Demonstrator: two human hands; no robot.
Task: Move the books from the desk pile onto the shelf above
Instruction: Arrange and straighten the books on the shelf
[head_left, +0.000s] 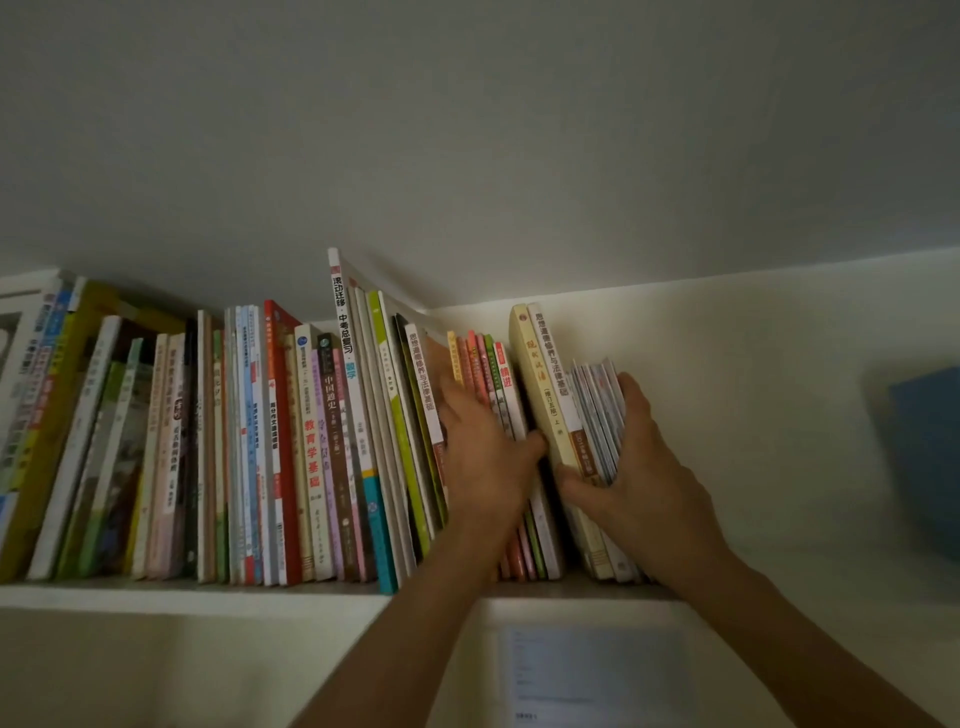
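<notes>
A long row of upright books fills the white shelf from the left edge to past the middle. My left hand lies flat against the spines of several thin red and green books, fingers spread. My right hand grips a bundle at the row's right end: two cream books and several thin pale booklets, thumb on the spines, fingers round the far side. The desk pile is out of view.
To the right of the bundle the shelf runs on bare to a blurred blue object at the far right. A white sheet of paper hangs on the wall below the shelf. The ceiling sits close above the tallest books.
</notes>
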